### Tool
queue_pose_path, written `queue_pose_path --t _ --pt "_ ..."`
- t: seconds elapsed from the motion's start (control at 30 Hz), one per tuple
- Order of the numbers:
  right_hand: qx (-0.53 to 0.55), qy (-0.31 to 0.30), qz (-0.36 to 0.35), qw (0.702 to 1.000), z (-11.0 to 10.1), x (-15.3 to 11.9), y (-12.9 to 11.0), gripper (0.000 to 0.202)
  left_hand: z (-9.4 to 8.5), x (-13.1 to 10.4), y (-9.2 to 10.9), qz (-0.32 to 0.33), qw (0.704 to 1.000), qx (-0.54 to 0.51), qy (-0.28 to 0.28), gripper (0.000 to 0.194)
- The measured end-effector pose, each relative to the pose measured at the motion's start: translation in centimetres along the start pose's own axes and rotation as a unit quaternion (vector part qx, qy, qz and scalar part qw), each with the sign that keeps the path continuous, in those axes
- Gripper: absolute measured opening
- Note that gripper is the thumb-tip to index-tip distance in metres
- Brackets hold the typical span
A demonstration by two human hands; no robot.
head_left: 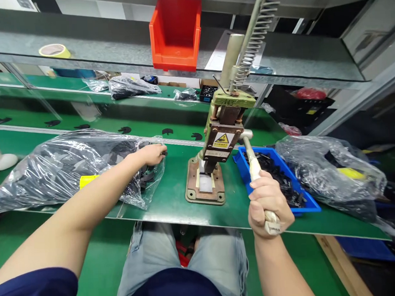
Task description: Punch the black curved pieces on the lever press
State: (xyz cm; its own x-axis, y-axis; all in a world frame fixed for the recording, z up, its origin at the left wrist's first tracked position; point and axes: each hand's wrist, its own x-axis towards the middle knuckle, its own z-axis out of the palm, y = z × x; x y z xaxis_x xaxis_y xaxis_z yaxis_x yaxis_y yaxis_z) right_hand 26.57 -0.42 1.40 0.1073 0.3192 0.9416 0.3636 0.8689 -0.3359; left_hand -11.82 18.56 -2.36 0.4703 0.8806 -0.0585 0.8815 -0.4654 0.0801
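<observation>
the left hand (152, 154) is to the left of the hand press (221, 140), at the mouth of a clear plastic bag (54, 161). its fingers are drawn together around what looks like a small black part (165, 153). the right hand (270, 203), on the near right side of the press, is wrapped fully around the taped lever handle (254, 165), thumb folded over.

to do this well, i'd lift one piece free of the bag's loose edge, so that no film trails toward the press, and check which way round it lies between the fingertips. the lever hand should be steady while the other hand is busy: a stray pull could drive the ram (211, 165) down. the ram sits low, so the gap over the metal fixture (205, 182) at the foot of the press looks tight; fingers want to be well out from under it before any force goes on. seating the piece flat and square would likely matter more than pulling hard.

the piece at the left fingertips is mostly covered, so its shape can't be read. whether anything lies under the ram is hard to tell, as the press head overhangs that spot. right of the press, the right hand and lever cover part of the blue tray (314, 205), and glare on the bag blurs its contents.
</observation>
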Motion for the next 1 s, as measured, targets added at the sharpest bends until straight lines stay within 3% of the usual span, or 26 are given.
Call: queue_pose_path --t 0.17,0.3,0.4,0.5,0.63,0.73,0.9,1.0 --pt "-0.005 0.014 0.006 1.000 0.3 0.0 -0.2 0.017 1.0 -2.4 5.3 0.084 0.995 -0.051 -0.016 0.032" --pt "-0.008 0.014 0.009 1.000 0.4 -0.1 -0.2 0.018 2.4 -3.1 7.6 0.087 0.994 -0.067 0.008 0.038" --pt "-0.002 0.006 0.011 1.000 0.2 -0.1 -0.3 0.017 4.6 -2.9 8.6 0.035 0.982 -0.171 0.068 0.030" --pt "0.002 -0.002 0.012 1.000 0.0 -0.2 -0.3 0.015 7.5 -2.6 9.8 -0.061 0.926 -0.359 0.099 0.022" --pt "0.000 -0.013 0.017 1.000 -0.2 -0.3 -0.3 0.014 9.7 -2.7 11.2 -0.124 0.811 -0.564 0.090 0.042" --pt "-0.003 -0.017 0.027 0.999 -0.3 -0.3 -0.2 0.014 8.8 -2.3 11.9 -0.135 0.777 -0.610 0.077 0.050" --pt "0.005 -0.002 0.015 1.000 -0.1 -0.4 -0.1 0.015 5.7 -0.8 14.6 -0.133 0.717 -0.684 -0.023 0.052" --pt "0.011 -0.001 0.010 1.000 -0.1 -0.4 0.0 0.014 4.9 0.3 16.2 -0.143 0.705 -0.693 -0.049 0.048"
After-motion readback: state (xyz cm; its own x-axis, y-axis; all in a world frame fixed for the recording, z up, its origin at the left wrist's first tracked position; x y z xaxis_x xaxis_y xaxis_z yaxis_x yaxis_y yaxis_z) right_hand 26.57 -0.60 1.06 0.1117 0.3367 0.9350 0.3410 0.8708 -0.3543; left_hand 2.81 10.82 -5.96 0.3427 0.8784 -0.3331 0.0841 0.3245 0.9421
